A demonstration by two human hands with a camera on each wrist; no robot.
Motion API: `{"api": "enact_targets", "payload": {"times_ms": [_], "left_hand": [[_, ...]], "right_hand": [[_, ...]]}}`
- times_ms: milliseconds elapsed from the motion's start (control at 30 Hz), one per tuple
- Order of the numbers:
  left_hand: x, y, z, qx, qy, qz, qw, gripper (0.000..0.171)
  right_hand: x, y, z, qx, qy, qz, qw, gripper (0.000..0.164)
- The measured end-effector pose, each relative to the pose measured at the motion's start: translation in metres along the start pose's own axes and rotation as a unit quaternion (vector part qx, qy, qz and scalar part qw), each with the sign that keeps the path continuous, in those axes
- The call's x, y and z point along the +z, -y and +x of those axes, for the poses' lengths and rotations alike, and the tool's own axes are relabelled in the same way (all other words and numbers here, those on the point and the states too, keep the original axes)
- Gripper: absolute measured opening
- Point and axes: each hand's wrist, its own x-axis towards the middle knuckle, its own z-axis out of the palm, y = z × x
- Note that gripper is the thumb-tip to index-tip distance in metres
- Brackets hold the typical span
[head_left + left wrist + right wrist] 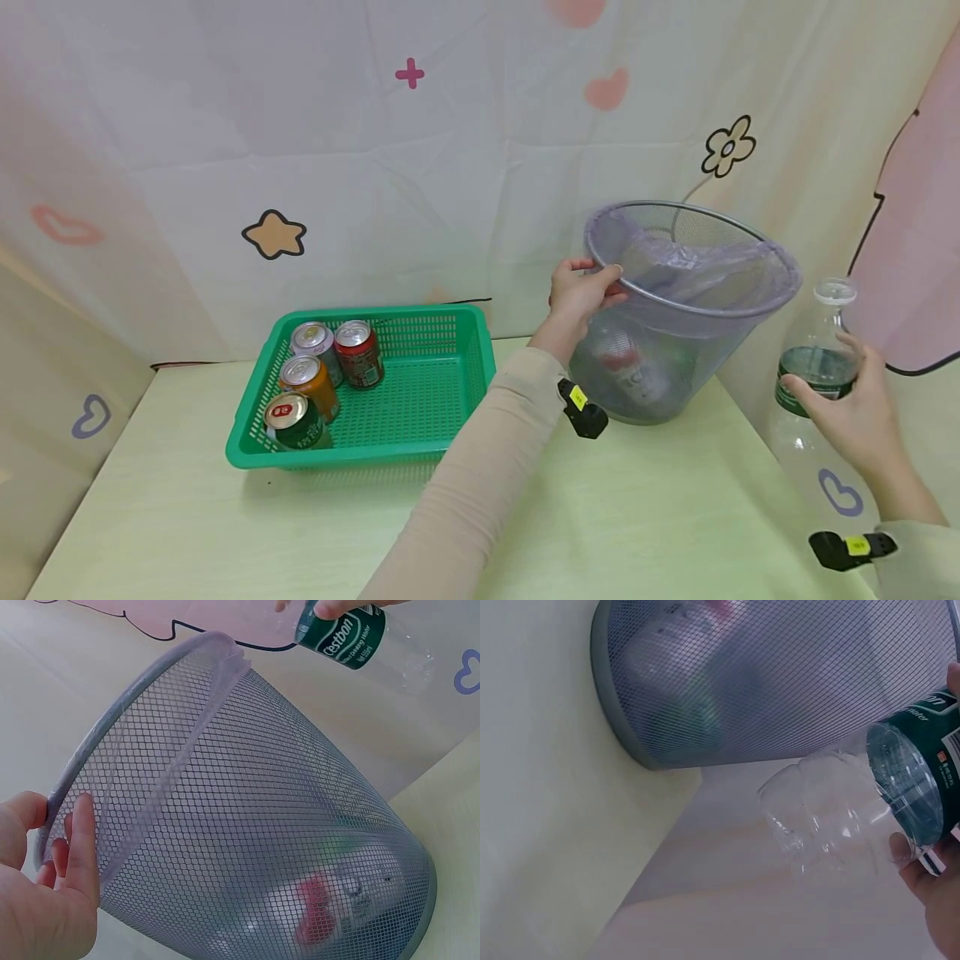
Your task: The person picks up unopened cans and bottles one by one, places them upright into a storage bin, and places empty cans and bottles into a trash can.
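My left hand (581, 296) pinches the near-left rim of a mesh wastebasket (690, 358) lined with a thin purple bag (697, 267). In the left wrist view, the thumb and fingers (82, 840) lie on either side of that rim. The basket leans, its mouth toward the upper right. Through its mesh shows a clear bottle (360, 892) with a red patch, blurred by the wall. To the right of the basket my right hand (862, 408) grips a clear plastic bottle (834, 312) round its green label. That bottle is upright, capless, and apart from the basket.
A green plastic basket (405, 454) stands on the left of the pale table (600, 533), with several drink cans, such as an orange can (311, 383), along its left side. A printed curtain (450, 183) hangs close behind. The table's right edge runs below the held bottle.
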Motion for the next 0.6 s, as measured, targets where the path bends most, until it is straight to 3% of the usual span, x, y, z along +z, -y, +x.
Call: {"api": "enact_targets", "payload": {"times_ms": [267, 600], "left_hand": [[0.000, 0.000, 0.000, 0.000, 0.003, 0.001, 1.0000, 0.030], [-0.001, 0.001, 0.000, 0.000, 0.000, 0.001, 1.0000, 0.030]], "right_hand": [[-0.005, 0.015, 0.008, -0.023, 0.001, -0.013, 1.000, 0.084], [-0.021, 0.032, 0.023, -0.039, 0.005, -0.075, 0.996, 0.085]]}}
